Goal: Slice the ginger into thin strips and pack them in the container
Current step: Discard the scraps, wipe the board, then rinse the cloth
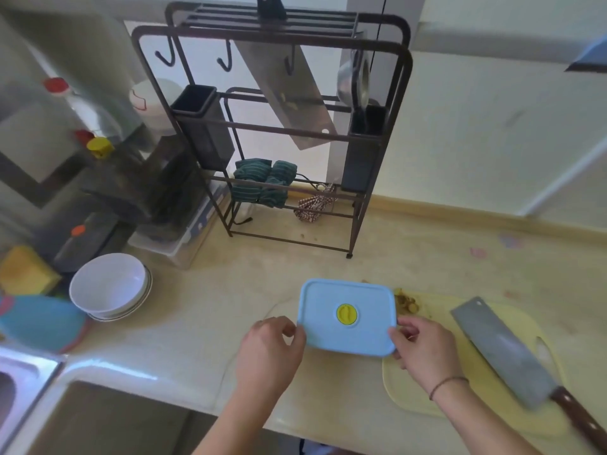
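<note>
Fingers (399, 333) of the right hand (423, 349) are curled and clamped on the right edge of the container (328, 326), while the left hand (269, 349) grips its left edge with thumb and fingers pinched together. The container is held level between both hands, its blue lid on, a yellow knob (347, 314) set at the lid's middle. It is placed over the counter (230, 290), its right end over the left edge of the board (414, 405). Ginger scraps (405, 302) are seen on the board just beside the container's far right corner. A cleaver (502, 353) is laid flat on the board, right of the right hand. White bowls (110, 285) are stacked well to the left, and a rack (358, 224) is set behind.
</note>
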`<state>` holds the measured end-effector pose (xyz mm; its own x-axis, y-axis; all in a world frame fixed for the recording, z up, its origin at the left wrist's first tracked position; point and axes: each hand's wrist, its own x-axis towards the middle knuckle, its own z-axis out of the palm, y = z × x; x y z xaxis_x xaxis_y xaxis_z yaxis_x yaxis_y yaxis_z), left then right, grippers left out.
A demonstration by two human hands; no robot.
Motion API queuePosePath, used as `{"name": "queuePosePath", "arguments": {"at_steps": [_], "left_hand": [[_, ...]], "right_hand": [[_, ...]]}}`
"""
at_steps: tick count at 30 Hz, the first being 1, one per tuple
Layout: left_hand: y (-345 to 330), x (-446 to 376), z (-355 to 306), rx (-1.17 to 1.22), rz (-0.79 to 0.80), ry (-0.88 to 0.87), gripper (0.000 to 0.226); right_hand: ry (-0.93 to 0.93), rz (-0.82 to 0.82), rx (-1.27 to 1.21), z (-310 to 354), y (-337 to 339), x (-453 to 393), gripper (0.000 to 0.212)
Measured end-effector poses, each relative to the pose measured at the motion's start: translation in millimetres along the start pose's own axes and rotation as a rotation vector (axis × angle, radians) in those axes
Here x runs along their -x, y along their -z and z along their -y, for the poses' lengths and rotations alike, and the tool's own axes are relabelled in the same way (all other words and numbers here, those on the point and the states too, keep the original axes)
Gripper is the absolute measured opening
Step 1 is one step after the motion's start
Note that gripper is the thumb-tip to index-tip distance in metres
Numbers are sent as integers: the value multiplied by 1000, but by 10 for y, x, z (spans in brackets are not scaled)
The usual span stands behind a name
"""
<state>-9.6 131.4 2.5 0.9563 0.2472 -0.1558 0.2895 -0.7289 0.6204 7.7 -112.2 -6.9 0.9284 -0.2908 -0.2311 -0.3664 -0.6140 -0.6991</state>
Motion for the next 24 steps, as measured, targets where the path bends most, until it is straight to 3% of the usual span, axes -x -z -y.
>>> {"name": "queuePosePath", "arguments": {"at_steps": [6, 10, 15, 24], "left_hand": [[-74, -49, 83, 92, -20, 0, 24], [-257, -100, -38, 260, -165, -2, 43], [-433, -217, -229, 363, -71, 134, 26], [-377, -233, -226, 287, 17, 176, 25]], "right_hand": [[-32, -11, -51, -30, 7, -13, 13], [-108, -76, -86, 25, -19, -3, 43], [-145, -23, 152, 100, -203, -36, 51], [-137, 50, 227, 38, -175, -82, 57]]}}
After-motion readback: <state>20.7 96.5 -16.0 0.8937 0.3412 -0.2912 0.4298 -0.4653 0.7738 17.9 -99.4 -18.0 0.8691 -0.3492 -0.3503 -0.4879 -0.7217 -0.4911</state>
